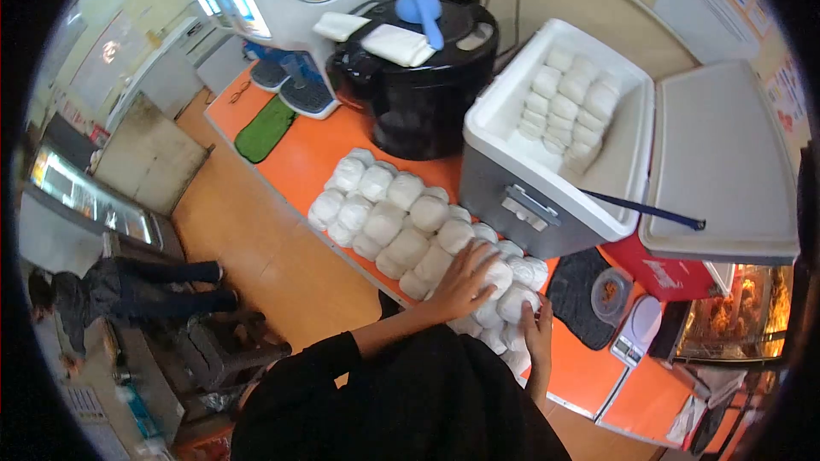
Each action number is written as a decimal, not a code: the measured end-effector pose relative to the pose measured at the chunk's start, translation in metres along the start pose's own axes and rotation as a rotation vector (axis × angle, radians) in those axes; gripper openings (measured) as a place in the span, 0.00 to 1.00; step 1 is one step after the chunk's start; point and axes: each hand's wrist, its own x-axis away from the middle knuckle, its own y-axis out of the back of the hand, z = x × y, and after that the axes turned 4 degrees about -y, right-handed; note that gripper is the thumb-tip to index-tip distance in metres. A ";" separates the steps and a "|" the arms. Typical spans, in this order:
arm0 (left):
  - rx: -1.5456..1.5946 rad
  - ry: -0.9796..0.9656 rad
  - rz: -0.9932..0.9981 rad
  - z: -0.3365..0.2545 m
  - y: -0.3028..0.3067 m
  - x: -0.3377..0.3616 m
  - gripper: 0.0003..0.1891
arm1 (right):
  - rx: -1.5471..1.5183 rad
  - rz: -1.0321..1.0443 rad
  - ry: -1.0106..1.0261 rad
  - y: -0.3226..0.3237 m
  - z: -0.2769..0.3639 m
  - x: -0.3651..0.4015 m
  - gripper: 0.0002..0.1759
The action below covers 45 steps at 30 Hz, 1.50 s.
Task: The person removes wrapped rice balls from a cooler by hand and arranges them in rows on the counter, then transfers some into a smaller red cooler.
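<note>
Rows of round white wrapped bundles (406, 248), stacked in layers, cover the front of the orange table (286, 166). What is inside the wrapping is hidden. My left hand (461, 286) lies over the pile with its fingers stretched and apart, against the side of a white bundle (495, 278). On the pile's near right end, my right hand (537, 331) touches another bundle (518, 300) with its fingertips, fingers extended. Behind the pile stands an open grey-and-white cooler box (504, 192), with more white bundles (568, 102) stacked inside against one wall.
A black rice cooker (418, 111) with a blue scoop (418, 8) on its lid stands left of the cooler. To the right are a black cloth (581, 299), a round clear container (611, 294) and a kitchen scale (639, 330). A person (120, 299) is at the far left.
</note>
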 end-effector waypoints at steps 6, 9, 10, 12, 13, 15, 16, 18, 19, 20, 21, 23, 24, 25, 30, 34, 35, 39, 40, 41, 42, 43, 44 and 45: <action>0.053 -0.278 0.222 -0.006 -0.005 0.007 0.38 | -0.130 0.050 -0.011 0.005 -0.007 -0.003 0.25; 0.124 -0.559 0.206 0.004 -0.031 0.000 0.38 | -0.198 -0.058 0.030 0.006 -0.006 -0.015 0.23; 0.147 -0.631 0.179 0.014 -0.053 0.004 0.37 | -0.091 -0.040 0.138 0.023 -0.056 -0.046 0.22; 0.105 -0.640 0.191 0.024 -0.075 0.009 0.36 | -0.091 -0.209 0.220 0.029 -0.021 -0.050 0.20; 0.113 -0.670 0.227 0.030 -0.077 0.007 0.36 | -0.151 -0.216 0.234 0.033 -0.019 -0.063 0.17; 0.115 -0.659 0.204 0.027 -0.053 -0.005 0.34 | -0.206 -0.259 0.238 0.041 0.016 -0.066 0.15; 0.135 -0.653 0.187 0.019 -0.037 -0.015 0.33 | -0.009 -0.461 0.459 0.034 0.082 -0.060 0.13; 0.139 -0.611 0.068 0.009 0.006 -0.033 0.29 | 0.282 -0.535 0.435 0.042 0.147 -0.046 0.17; 0.169 -0.604 0.031 0.008 0.026 -0.046 0.27 | 0.120 -0.624 0.531 0.034 0.161 -0.052 0.12; 0.283 -0.534 0.028 0.002 0.055 -0.064 0.23 | 0.115 -0.677 0.500 0.031 0.184 -0.049 0.12; 0.263 -0.568 -0.130 -0.005 0.086 -0.087 0.17 | 0.097 -0.656 0.537 0.033 0.193 -0.055 0.09; 0.371 -0.430 -0.274 -0.019 0.132 -0.142 0.08 | 0.153 -0.660 0.649 0.026 0.232 -0.063 0.06; 0.434 -0.419 -0.346 -0.023 0.152 -0.176 0.07 | 0.152 -0.635 0.631 0.020 0.241 -0.072 0.06; 0.586 -0.262 -0.385 -0.024 0.153 -0.207 0.09 | 0.219 -0.608 0.680 0.017 0.253 -0.083 0.06; 1.575 0.864 -0.142 0.055 0.089 -0.379 0.28 | 0.691 -0.838 0.672 -0.006 0.241 -0.110 0.07; 1.231 1.297 -0.315 0.062 0.016 -0.440 0.34 | 0.699 -0.906 0.664 -0.009 0.234 -0.116 0.07; 1.231 1.291 -0.286 0.067 0.003 -0.451 0.34 | 0.703 -0.896 0.671 -0.009 0.232 -0.117 0.07; 1.184 1.364 -0.369 0.065 -0.019 -0.461 0.51 | 0.638 -0.833 0.609 -0.007 0.244 -0.111 0.06; 1.057 1.333 -0.451 0.060 -0.017 -0.462 0.59 | 0.643 -0.840 0.604 0.000 0.250 -0.109 0.06; 0.926 1.321 -0.431 0.078 -0.033 -0.472 0.59 | 0.624 -0.729 0.566 0.010 0.257 -0.111 0.05; 0.927 1.311 -0.424 0.074 -0.027 -0.473 0.59 | 0.601 -0.619 0.527 0.019 0.265 -0.115 0.05; 0.684 1.148 -0.283 0.072 -0.022 -0.469 0.54 | 0.531 -0.463 0.422 0.032 0.275 -0.123 0.07; 0.447 0.981 -0.143 0.068 -0.016 -0.462 0.50 | 0.529 -0.393 0.344 0.044 0.285 -0.134 0.11; 0.329 0.782 -0.073 0.064 -0.005 -0.462 0.38 | 0.526 -0.329 0.269 0.057 0.300 -0.150 0.16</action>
